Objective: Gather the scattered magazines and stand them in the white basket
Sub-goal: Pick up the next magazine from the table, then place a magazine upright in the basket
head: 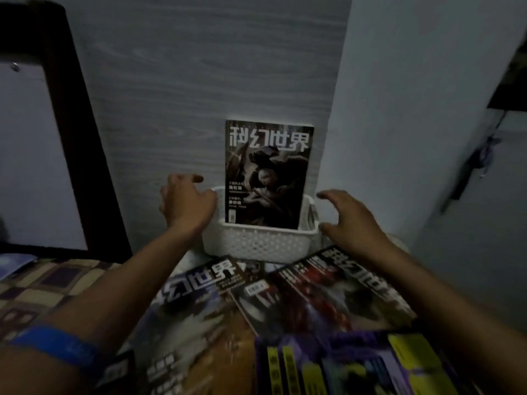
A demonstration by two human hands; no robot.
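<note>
One dark-covered magazine with large white characters stands upright in the white perforated plastic basket, its lower edge hidden behind the front wall, against the grey wood-grain panel. Three more glossy magazines lie overlapped in front of the basket, blurred in the dim light and partly covered by both forearms; what they rest on cannot be made out. The left hand hovers at the basket's left rim, fingers loosely spread, holding nothing. The right hand hangs just beside the right rim, fingers wide, empty.
</note>
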